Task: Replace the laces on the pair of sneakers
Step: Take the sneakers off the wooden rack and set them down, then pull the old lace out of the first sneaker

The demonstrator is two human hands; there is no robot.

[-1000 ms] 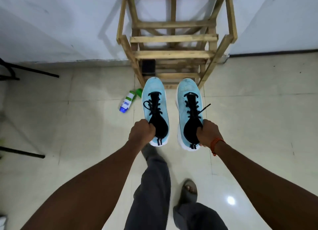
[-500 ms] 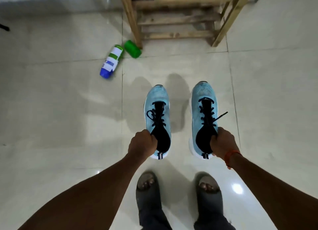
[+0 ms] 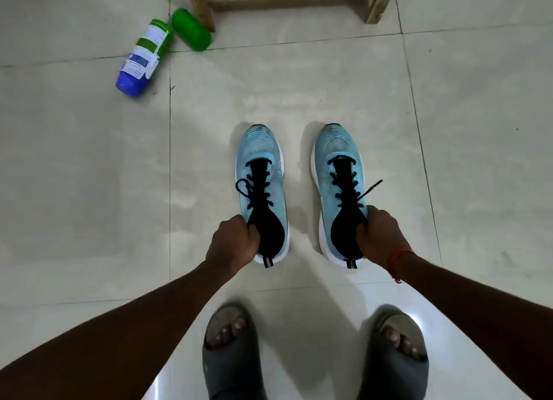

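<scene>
On the floor (image 3: 299, 85) at twelve o'clock, I see left hand (image 3: 232, 244) and right hand (image 3: 378, 236) fingers clamped on left sneaker (image 3: 257, 148) and right sneaker (image 3: 338, 146) collars, probably grounded; laces (image 3: 261, 190) run toward twelve.

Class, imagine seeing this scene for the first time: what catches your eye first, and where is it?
Centre frame draws the eye: the left hand grips the light-blue left sneaker at its heel opening, and the right hand grips the right sneaker, both with black laces. At upper left a bottle lies on its side beside a green cylinder, by the leg of a wooden rack.
</scene>
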